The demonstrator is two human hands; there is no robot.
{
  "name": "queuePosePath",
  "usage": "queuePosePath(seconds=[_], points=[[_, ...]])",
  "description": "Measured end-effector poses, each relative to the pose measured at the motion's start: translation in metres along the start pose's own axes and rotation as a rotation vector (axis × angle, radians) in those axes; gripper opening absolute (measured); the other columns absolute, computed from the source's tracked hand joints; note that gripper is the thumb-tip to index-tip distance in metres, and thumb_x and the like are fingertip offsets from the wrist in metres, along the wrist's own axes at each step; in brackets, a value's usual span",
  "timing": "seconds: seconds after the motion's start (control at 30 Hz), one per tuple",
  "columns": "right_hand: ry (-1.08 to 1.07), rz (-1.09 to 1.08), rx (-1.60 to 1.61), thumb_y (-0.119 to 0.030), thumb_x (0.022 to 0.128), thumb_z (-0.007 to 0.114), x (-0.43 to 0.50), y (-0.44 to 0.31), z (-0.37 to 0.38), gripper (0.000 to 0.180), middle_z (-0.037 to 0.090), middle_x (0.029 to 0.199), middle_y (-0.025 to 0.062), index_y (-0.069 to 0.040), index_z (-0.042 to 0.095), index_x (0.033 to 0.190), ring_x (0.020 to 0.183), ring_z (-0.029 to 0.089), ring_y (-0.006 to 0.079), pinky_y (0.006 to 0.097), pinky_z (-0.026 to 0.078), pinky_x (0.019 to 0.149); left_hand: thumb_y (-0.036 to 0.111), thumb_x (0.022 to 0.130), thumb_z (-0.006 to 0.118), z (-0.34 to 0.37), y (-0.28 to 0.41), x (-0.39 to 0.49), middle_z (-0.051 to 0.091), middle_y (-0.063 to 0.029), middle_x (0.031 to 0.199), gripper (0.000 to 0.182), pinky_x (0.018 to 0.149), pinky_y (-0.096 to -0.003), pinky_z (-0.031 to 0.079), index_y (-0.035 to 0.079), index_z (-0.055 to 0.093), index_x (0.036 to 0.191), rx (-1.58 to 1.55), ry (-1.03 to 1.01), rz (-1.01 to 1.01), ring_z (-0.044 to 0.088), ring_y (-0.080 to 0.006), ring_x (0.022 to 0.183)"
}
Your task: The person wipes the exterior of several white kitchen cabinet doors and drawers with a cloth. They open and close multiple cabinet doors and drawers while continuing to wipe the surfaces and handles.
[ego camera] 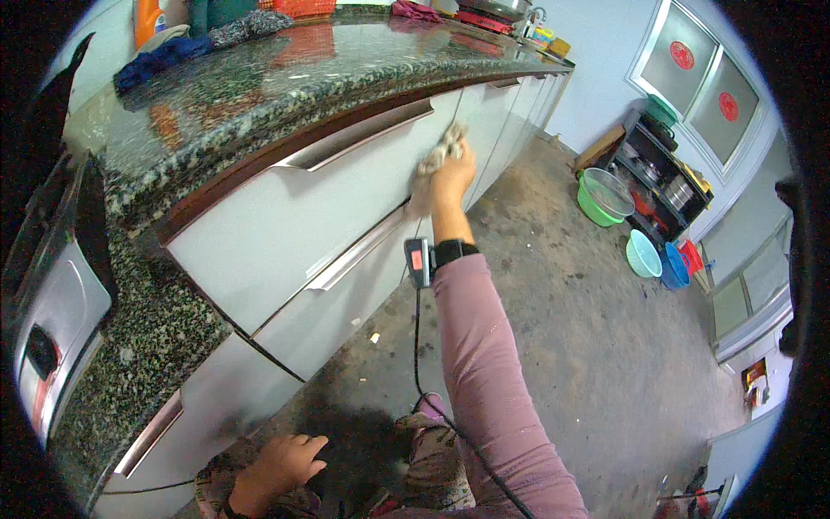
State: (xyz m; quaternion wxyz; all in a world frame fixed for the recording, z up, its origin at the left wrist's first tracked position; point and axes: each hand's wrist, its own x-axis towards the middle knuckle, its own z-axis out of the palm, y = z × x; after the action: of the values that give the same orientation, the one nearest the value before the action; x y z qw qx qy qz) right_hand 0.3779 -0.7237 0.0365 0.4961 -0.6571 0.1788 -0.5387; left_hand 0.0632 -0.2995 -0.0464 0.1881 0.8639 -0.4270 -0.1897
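Note:
My right hand (452, 175) is closed around a crumpled, light-coloured cloth (442, 153) and presses it against the white upper drawer front (350, 194) at its far end. A black band with a small device (418, 263) and a black cable sits on the right wrist. Below the cloth is the metal handle of the lower drawer (350, 256); the upper drawer's handle (363, 136) lies to the left of the cloth. My left hand (285, 459) hangs low near my knees, its fingers apart and nothing in it.
The speckled granite countertop (259, 84) overhangs the drawers and carries a dark blue cloth (159, 61) and a red basket (305, 6). On the floor to the right stand a black shelf with pots (655, 175), a green basin (596, 201) and a blue basin (675, 267). The cable crosses before my legs.

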Motion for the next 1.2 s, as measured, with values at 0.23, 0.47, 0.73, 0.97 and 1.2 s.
queuePosePath(seconds=[0.23,0.47,0.73,0.97,1.2], points=[[-0.102,0.149,-0.139,-0.009,0.084,0.059,-0.076,0.039,-0.032,0.024,0.063,0.102,0.0157,-0.005,0.068,0.106,0.099,0.06,0.0321,0.0368,0.046,0.088,0.027,0.081,0.068,-0.003,0.004,0.01,0.065,-0.0164,0.093,0.045,0.074,-0.0461,0.052,0.006,0.056,0.119,0.021,-0.04,0.003,0.063,-0.0365,0.086],[0.039,-0.439,0.066,0.004,0.077,0.062,0.015,-0.067,-0.002,0.038,0.061,0.106,0.0135,-0.005,0.064,0.114,0.103,0.057,0.0304,0.035,0.045,0.09,0.026,0.083,0.066,-0.003,0.004,0.013,0.063,-0.0203,0.1,0.045,0.076,-0.0471,0.051,0.004,0.055,0.121,-0.055,-0.113,-0.041,0.062,-0.0387,0.09],[-0.023,-0.157,-0.091,0.007,0.076,0.056,-0.035,0.0,-0.01,0.04,0.059,0.111,0.0144,-0.004,0.062,0.114,0.109,0.056,0.0323,0.0359,0.043,0.095,0.028,0.087,0.062,-0.01,0.009,0.009,0.062,-0.0185,0.106,0.044,0.081,-0.0473,0.049,0.006,0.052,0.124,-0.063,-0.15,-0.102,0.06,-0.039,0.095],[-0.297,0.263,-0.03,0.007,0.08,0.053,-0.086,0.057,-0.048,0.044,0.064,0.113,0.0114,-0.004,0.06,0.122,0.101,0.061,0.0234,0.0326,0.047,0.087,0.029,0.088,0.061,-0.002,0.006,0.004,0.062,-0.0186,0.107,0.045,0.082,-0.0478,0.048,0.006,0.051,0.125,-0.061,-0.178,-0.121,0.059,-0.039,0.097],[-0.163,0.157,0.111,-0.003,0.08,0.059,-0.065,-0.001,-0.024,0.041,0.059,0.113,0.0149,-0.002,0.06,0.121,0.103,0.058,0.0275,0.0343,0.046,0.09,0.027,0.087,0.062,0.002,0.003,-0.004,0.062,-0.0184,0.108,0.044,0.082,-0.0483,0.048,0.007,0.052,0.125,-0.033,-0.086,-0.125,0.06,-0.039,0.098]])
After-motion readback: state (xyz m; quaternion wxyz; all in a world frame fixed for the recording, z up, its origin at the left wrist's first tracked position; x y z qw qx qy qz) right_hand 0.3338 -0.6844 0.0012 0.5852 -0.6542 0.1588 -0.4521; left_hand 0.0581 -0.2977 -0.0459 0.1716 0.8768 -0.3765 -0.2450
